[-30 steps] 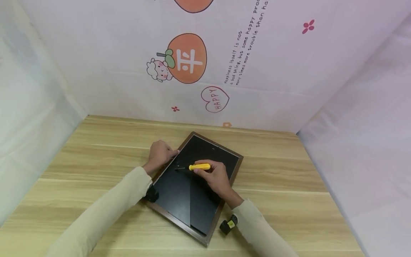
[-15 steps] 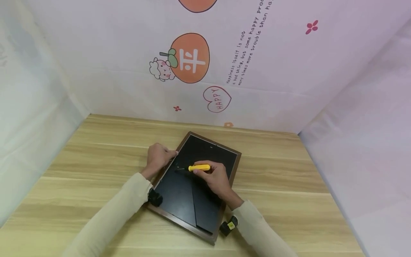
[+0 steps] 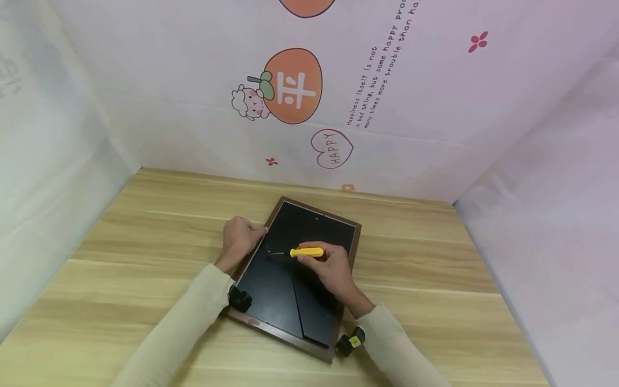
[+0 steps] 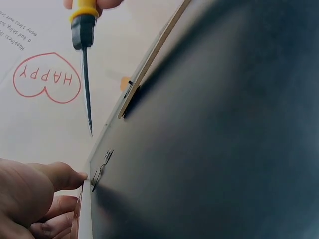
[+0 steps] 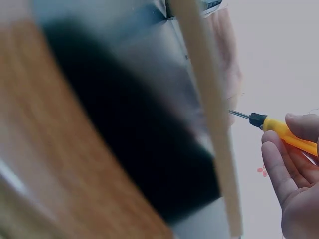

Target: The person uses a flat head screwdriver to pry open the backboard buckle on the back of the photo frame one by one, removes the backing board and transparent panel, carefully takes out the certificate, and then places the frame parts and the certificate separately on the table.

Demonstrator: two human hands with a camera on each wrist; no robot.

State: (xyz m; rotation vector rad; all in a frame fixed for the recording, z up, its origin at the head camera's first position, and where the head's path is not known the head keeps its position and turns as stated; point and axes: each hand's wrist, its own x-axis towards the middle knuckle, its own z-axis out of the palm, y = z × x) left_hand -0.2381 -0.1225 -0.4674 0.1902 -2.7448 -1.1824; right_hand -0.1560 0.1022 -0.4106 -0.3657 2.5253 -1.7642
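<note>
Yellow and black, a screwdriver (image 3: 295, 252) is being pinched between the thumb and fingers of the right hand (image 3: 333, 267), its thin shaft pointing toward nine o'clock over a dark panel (image 3: 306, 228). Around that panel, a brown picture frame (image 3: 280, 333) is lying aslant on the wood-grain tabletop (image 3: 159, 242). At the frame's ten o'clock side, the left hand (image 3: 239, 238) is gripping the rim between thumb and fingers. In the left wrist view, a bent metal clip (image 4: 103, 168) is standing just beside that thumb, the screwdriver's tip hovering apart from it toward eleven o'clock.
</note>
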